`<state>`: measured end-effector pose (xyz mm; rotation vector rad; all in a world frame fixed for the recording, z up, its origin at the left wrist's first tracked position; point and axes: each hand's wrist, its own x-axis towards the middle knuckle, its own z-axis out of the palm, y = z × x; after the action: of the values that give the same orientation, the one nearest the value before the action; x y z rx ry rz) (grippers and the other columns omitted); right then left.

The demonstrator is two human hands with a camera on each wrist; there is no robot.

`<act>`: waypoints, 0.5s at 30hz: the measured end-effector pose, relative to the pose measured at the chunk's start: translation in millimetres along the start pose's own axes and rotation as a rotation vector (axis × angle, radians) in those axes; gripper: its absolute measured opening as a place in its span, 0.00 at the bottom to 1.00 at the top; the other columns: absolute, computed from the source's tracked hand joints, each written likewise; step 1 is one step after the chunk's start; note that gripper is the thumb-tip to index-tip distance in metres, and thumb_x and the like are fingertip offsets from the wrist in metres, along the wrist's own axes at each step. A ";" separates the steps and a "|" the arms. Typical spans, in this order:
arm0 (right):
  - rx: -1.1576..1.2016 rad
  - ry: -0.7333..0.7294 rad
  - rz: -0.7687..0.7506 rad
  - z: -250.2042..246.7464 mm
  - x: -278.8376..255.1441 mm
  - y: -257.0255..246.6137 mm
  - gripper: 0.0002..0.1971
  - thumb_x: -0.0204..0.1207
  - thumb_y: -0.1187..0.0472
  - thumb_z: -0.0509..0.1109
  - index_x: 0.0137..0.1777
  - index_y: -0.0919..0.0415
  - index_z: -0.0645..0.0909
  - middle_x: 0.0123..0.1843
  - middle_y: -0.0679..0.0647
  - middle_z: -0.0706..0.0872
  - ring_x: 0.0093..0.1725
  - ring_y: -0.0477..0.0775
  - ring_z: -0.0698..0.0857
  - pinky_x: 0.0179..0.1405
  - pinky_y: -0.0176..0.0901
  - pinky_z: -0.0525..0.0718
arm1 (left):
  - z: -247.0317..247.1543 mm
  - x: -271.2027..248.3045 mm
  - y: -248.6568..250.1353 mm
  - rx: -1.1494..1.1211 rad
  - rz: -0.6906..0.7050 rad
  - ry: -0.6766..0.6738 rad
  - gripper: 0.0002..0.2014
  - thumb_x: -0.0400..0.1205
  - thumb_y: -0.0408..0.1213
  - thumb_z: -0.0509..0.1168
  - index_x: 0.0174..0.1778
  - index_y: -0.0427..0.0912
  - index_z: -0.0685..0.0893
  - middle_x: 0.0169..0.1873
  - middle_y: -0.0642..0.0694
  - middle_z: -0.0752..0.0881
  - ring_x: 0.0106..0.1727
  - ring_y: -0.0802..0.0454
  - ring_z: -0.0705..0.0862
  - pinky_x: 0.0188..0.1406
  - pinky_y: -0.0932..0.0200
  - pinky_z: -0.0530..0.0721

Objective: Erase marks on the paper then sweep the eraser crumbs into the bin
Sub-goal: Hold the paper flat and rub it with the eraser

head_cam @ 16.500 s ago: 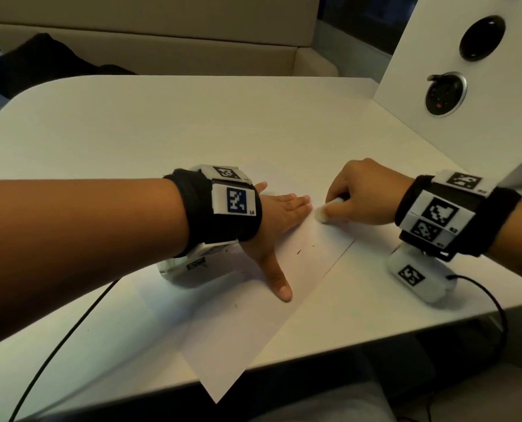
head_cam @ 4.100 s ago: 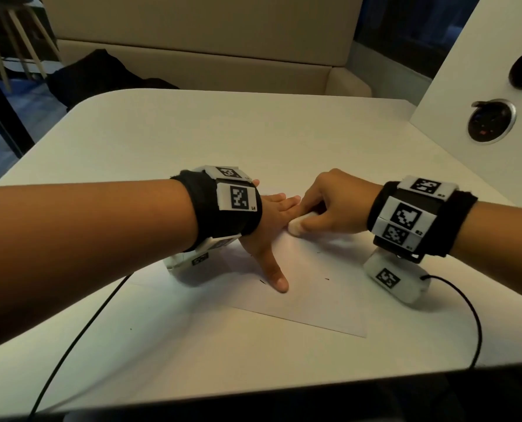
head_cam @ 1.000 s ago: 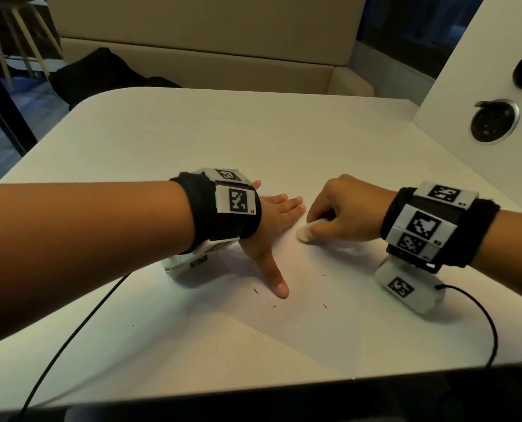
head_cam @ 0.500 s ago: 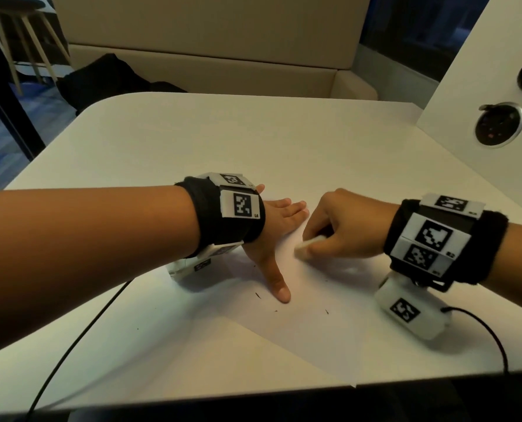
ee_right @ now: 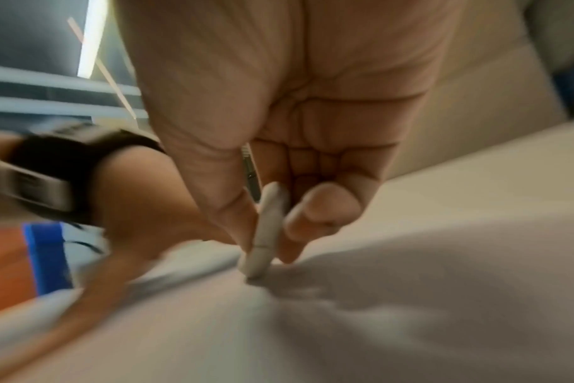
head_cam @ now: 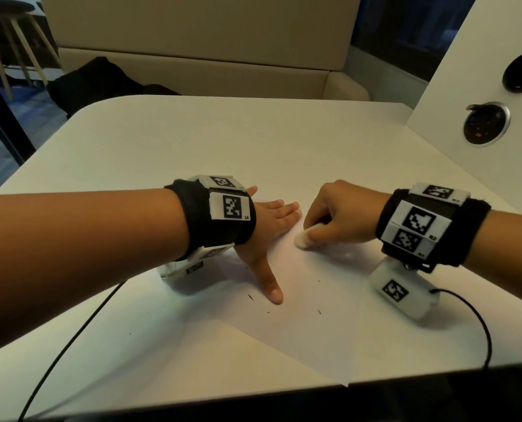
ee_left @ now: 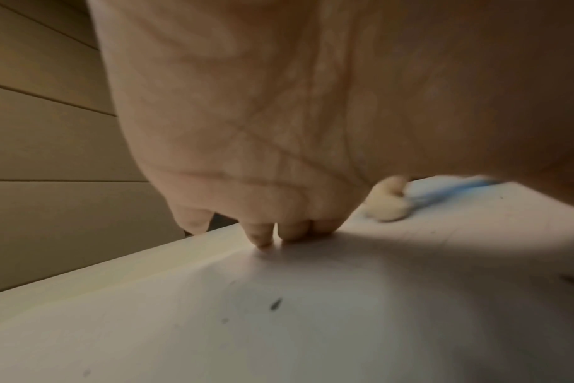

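The right hand (head_cam: 342,214) pinches a white eraser (head_cam: 303,238) between thumb and fingertips, its tip on the paper (head_cam: 308,324); the left hand (head_cam: 266,226) lies flat with fingers spread, pinning the sheet. Hard strokes could buckle the sheet or flick crumbs (head_cam: 319,311) off the table (head_cam: 223,141)

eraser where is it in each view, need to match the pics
Head: eraser centre right, in the right hand.
Left wrist: eraser right of centre, past the left hand's fingertips.
Right wrist: eraser centre, pinched upright.
Shared landmark: the paper under it.
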<state>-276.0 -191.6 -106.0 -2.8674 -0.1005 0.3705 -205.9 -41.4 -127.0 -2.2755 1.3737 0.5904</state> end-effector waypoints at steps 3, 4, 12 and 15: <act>0.021 0.068 0.041 1.1 2.3 7.8 0.14 0.71 0.47 0.76 0.36 0.58 0.91 0.32 0.55 0.90 0.28 0.45 0.80 0.34 0.48 0.85 | -1.0 -1.7 1.2 -0.003 -0.004 0.000 0.70 0.63 0.76 0.68 0.83 0.47 0.27 0.84 0.55 0.29 0.85 0.55 0.34 0.81 0.32 0.33; 0.024 0.049 0.016 4.4 -0.6 4.0 0.14 0.71 0.47 0.75 0.36 0.58 0.91 0.32 0.56 0.90 0.28 0.45 0.79 0.32 0.47 0.83 | -1.1 -1.9 1.1 -0.003 -0.007 -0.001 0.70 0.63 0.76 0.68 0.83 0.47 0.27 0.84 0.55 0.29 0.85 0.56 0.34 0.81 0.32 0.33; 0.030 0.058 0.058 -0.8 3.0 12.0 0.15 0.71 0.46 0.76 0.36 0.58 0.91 0.30 0.52 0.90 0.27 0.43 0.80 0.32 0.42 0.81 | -1.3 -1.7 1.2 0.003 0.001 -0.006 0.70 0.63 0.76 0.68 0.83 0.47 0.27 0.84 0.55 0.29 0.85 0.55 0.34 0.81 0.32 0.33; 0.076 -0.059 0.064 -1.8 -3.7 10.0 0.14 0.71 0.47 0.77 0.35 0.58 0.91 0.29 0.51 0.89 0.26 0.42 0.80 0.30 0.38 0.80 | -0.5 -2.1 0.0 -0.001 0.004 -0.007 0.70 0.63 0.76 0.68 0.83 0.48 0.27 0.84 0.55 0.29 0.85 0.55 0.34 0.81 0.31 0.33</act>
<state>-278.7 -202.1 -106.0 -2.7907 -0.0058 0.4607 -206.7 -40.2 -125.4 -2.2707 1.3750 0.5996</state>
